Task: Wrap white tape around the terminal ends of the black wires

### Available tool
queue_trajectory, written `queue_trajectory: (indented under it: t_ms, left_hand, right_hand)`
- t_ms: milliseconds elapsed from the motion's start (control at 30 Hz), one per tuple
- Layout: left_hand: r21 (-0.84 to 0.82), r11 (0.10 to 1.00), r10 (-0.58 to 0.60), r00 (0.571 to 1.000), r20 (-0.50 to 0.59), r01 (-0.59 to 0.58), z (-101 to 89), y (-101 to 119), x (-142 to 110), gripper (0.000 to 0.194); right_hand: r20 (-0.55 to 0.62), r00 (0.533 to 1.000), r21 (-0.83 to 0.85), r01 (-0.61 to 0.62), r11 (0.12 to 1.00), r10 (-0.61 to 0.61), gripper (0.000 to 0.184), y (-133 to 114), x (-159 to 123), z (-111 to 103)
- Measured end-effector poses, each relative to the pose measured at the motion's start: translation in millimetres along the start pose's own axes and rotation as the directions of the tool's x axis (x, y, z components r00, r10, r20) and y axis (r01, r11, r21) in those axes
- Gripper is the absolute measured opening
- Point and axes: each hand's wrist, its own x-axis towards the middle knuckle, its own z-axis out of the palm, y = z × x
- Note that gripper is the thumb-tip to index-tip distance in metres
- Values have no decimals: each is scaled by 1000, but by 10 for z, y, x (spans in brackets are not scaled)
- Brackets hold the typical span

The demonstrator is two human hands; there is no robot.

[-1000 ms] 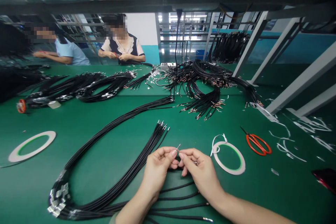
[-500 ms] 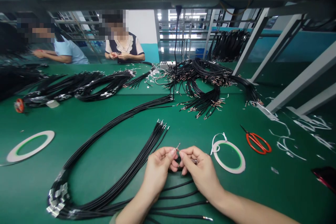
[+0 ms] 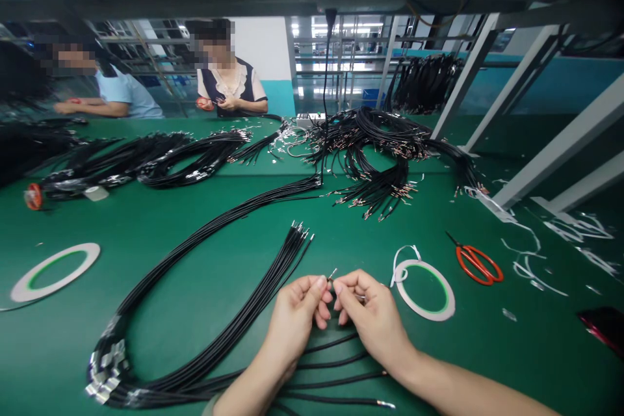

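The left hand (image 3: 295, 315) and right hand (image 3: 375, 315) pinch a metal-tipped black wire (image 3: 332, 274) — terminal-tipped bundles (image 3: 370, 143) lie heaped at twelve o'clock, loose wires (image 3: 336, 380) at six

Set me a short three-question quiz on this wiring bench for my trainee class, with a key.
1. True or false: the red-handled scissors lie to the right of the white tape ring.
2. What do the left hand and right hand pinch between their fingertips?
3. What colour is the bench top? A) green B) white C) yellow

Key: 1) True. 2) A small metal terminal. 3) A.
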Motion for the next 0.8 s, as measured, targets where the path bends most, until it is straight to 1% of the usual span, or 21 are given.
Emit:
queue_trajectory:
  t_ms: [200,400,600,800]
  left_hand:
    - [-55,996,-65,995,73,69,-36,-52,14,35]
    - [-114,984,-120,985,126,135,-36,-27,-8,36]
    - [-153,978,-108,974,201,140,-47,5,-15,37]
    - [-158,978,-102,971,218,138,-51,-3,-4,34]
  right_hand:
    - [16,1000,-19,17,1000,-17,22,15,7,1]
    - [38,999,-19,28,999,-27,22,5,8,-1]
    - [68,997,-4,29,1000,-29,21,28,30,-22]
    - [98,995,39,30,999,-33,20,67,81,-47]
